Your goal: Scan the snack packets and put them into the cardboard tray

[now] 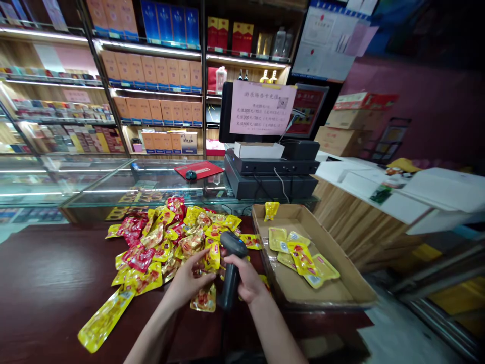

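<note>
My right hand (248,278) is wrapped round the handle of a black barcode scanner (233,245), its head raised over the packets. Just left of the scanner, my left hand (189,280) grips a small yellow snack packet (212,254) between thumb and fingers; part of the packet is hidden. A heap of shiny yellow, red and gold snack packets (151,240) covers the counter around the left hand. One long yellow packet (106,318) lies apart at the near left, and another packet (204,298) lies below the left hand.
A shallow cardboard tray (341,298) with several yellow packets stands to the right. Behind it are a cash drawer (269,184) and a monitor (226,111) bearing a paper notice. A red mat (206,170) with a mouse (191,175) rests on the glass display counter (102,189).
</note>
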`<state>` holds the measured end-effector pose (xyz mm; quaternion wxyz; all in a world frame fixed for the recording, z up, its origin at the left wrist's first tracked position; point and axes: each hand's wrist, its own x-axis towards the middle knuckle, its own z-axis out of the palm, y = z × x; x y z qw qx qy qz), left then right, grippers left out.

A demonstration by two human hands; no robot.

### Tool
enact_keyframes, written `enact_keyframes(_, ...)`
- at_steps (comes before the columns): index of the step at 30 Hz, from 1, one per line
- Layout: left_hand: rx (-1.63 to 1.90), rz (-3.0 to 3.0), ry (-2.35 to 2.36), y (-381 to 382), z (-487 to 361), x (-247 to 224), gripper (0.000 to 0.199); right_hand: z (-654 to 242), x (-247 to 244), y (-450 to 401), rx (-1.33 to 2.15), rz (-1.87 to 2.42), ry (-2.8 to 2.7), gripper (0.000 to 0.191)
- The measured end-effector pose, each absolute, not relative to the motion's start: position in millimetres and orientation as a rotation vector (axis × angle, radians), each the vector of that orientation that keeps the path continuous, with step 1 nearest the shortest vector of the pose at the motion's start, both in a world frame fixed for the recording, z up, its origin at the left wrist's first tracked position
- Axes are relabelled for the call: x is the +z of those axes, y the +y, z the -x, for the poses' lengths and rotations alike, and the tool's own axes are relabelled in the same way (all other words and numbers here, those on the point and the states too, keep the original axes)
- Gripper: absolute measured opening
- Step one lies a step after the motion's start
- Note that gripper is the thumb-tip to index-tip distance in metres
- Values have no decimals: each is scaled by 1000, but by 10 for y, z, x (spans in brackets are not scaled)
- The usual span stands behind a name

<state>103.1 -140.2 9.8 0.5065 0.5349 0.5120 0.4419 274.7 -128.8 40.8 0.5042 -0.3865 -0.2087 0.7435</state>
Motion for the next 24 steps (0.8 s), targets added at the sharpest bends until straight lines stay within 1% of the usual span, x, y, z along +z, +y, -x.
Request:
enact_keyframes(2, 1103, -1301, 1269, -1397, -1024, 93, 65, -2665, 395, -1288, 1811, 893, -501, 23)
enact_keyframes(6, 1150, -1385, 1366, -1360, -957, 103, 57, -2543, 386, -1256, 1840, 779, -531, 23)
enact_keyframes(12, 1114, -1326, 1298, -1059, -665, 231, 45, -2420, 472, -1117, 1818, 826, -662, 25)
enact_keyframes(17, 1033, -1103, 1235, -813, -512, 499, 43, -2362, 507, -1115, 1786, 855, -740, 28)
enact_keyframes(21, 1000, -1091, 1219, -685, -526, 609, 44, -2343, 563, -1165, 1756, 940, -847, 29)
enact_keyframes(24, 966, -1096, 1218, -625, -586, 615, 44, -2338, 626, -1161, 1664, 1018, -978, 22)
